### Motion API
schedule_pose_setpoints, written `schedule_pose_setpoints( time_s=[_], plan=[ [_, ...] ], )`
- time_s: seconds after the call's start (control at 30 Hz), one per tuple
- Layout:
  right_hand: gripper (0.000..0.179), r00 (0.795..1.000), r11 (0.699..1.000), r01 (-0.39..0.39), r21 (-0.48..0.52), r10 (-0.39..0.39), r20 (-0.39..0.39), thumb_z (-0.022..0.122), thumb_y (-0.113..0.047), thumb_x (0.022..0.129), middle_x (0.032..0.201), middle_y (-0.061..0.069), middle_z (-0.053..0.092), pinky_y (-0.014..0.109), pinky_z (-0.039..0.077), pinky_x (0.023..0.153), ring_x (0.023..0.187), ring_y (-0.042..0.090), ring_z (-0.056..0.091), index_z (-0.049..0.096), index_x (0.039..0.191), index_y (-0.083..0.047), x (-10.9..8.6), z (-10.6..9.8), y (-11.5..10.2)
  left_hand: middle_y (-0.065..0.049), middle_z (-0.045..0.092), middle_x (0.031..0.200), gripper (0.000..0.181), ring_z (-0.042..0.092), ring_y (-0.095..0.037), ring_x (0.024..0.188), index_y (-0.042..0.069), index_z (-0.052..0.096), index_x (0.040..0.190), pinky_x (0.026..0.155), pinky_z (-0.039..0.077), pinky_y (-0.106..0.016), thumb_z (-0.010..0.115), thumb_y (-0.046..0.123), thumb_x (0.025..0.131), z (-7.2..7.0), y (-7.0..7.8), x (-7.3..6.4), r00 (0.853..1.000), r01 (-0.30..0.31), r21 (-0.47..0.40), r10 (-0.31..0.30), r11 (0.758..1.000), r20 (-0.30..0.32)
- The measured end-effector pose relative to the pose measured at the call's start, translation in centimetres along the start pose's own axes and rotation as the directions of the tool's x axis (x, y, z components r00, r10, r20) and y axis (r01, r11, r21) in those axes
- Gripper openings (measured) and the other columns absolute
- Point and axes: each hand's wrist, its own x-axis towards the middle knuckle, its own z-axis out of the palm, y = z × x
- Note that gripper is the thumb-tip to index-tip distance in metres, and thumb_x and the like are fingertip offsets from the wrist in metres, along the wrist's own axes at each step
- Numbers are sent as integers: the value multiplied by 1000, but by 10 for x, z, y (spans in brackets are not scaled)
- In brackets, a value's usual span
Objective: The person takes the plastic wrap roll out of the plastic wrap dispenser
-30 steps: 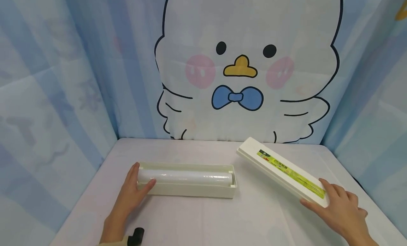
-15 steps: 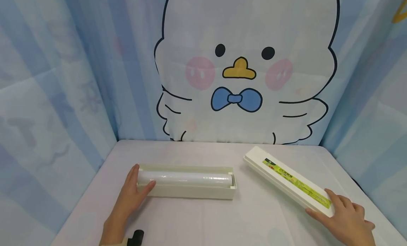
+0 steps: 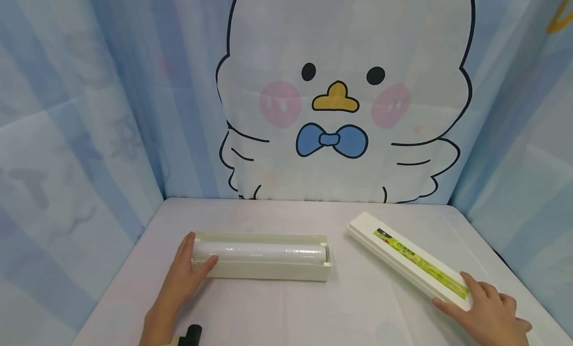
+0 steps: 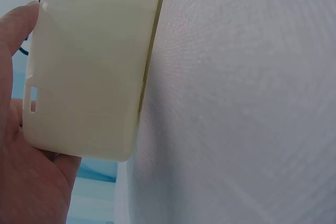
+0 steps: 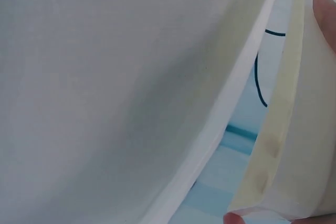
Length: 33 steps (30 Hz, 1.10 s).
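A long cream cling film box (image 3: 268,272) sits lidless on the table, with a shiny whitish roll (image 3: 264,253) lying inside. My left hand (image 3: 181,274) grips the box's left end, thumb over the front rim and fingers round the far side. In the left wrist view the end of the box (image 4: 89,66) shows beside the thumb. To the right, my right hand (image 3: 490,311) holds the near end of the white lid (image 3: 403,259), which slants away to the back left with its green and yellow label up. The right wrist view shows this lid (image 5: 310,114) edge-on, its near end raised off the cloth.
A pale cloth covers the table (image 3: 286,311). Behind it hangs a blue and white curtain (image 3: 192,112) with a cartoon bird, and more curtain closes in both sides. A black piece (image 3: 191,335) sits at the left wrist.
My right hand has moved the lid down and slightly right, farther from the box. The left hand and box have stayed in place; the head view has shifted a little.
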Motion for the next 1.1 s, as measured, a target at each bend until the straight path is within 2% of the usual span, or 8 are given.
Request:
schedule_pose_setpoints(
  time_s=[0.13, 0.3, 0.47, 0.67, 0.77, 0.9, 1.1],
  plan=[
    [124, 999, 999, -40, -2, 40, 20, 66, -87, 67, 130, 40, 35, 88, 24, 86, 114, 66, 26, 32, 146, 3, 1, 4, 2, -31, 9, 162, 98, 12, -49, 148, -9, 10, 157, 116, 16, -63, 64, 46, 98, 0, 1, -1, 1000, -1, -3, 1, 1000, 2],
    [126, 996, 997, -78, -20, 78, 31, 67, -87, 64, 129, 41, 35, 86, 27, 88, 115, 62, 27, 33, 145, 3, 2, 9, 4, -31, 9, 162, 97, 12, -49, 148, -9, 10, 157, 117, 16, -62, 64, 46, 98, 0, 2, -1, 1000, -6, 0, 6, 1000, -2],
    [128, 996, 996, -87, -30, 88, 33, 67, -88, 62, 129, 41, 35, 85, 28, 89, 116, 62, 27, 33, 145, 3, 3, 13, 4, -31, 10, 162, 96, 13, -49, 148, -9, 11, 157, 117, 16, -62, 64, 45, 98, 1, 1, -1, 1000, -10, 1, 10, 1000, -5],
    [134, 991, 992, -114, -56, 117, 65, 68, -90, 57, 127, 40, 36, 86, 29, 88, 113, 62, 27, 35, 146, 4, 7, 17, 1, -32, 10, 162, 96, 13, -50, 147, -11, 12, 156, 116, 16, -63, 64, 45, 98, 0, 2, -1, 1000, -16, -2, 16, 1000, -8],
    [134, 989, 991, -119, -59, 123, 83, 68, -90, 58, 127, 40, 36, 86, 29, 88, 113, 62, 27, 35, 146, 5, 6, 17, -2, -33, 11, 161, 95, 13, -50, 147, -11, 12, 156, 116, 16, -63, 64, 44, 98, 0, 2, -1, 1000, -25, 1, 25, 1000, -12],
    [132, 988, 993, -97, -65, 103, 113, 69, -88, 60, 125, 39, 37, 83, 32, 88, 112, 63, 31, 34, 145, 6, 1, 15, -3, -33, 12, 161, 95, 14, -51, 147, -12, 13, 156, 116, 17, -63, 64, 43, 98, 0, 2, -2, 999, -33, 0, 33, 999, -17],
    [132, 975, 996, -11, -87, 31, 220, 71, -84, 63, 120, 36, 41, 77, 41, 83, 104, 60, 40, 29, 146, 10, -6, 7, -3, -33, 12, 161, 95, 14, -51, 147, -12, 13, 156, 116, 17, -63, 64, 43, 98, 1, 0, -1, 999, -43, 6, 44, 999, -25]
  ],
)
